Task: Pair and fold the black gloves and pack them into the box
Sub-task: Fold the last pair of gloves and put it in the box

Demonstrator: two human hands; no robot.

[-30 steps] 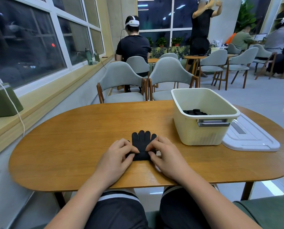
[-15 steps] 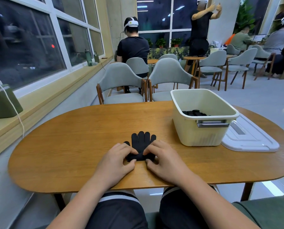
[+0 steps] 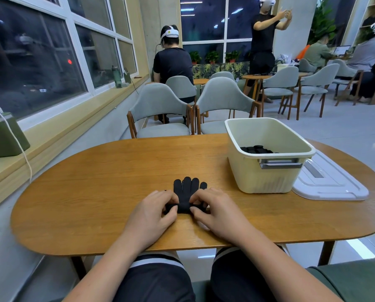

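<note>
Black gloves (image 3: 187, 189), stacked as a pair, lie at centre frame on the wooden table (image 3: 95, 192), their long axis running up the frame and fingertips pointing away from the person. The left hand (image 3: 154, 214) and right hand (image 3: 217, 212), equally near, pinch the cuff end. The cream box (image 3: 267, 177) stands at upper right.
</note>
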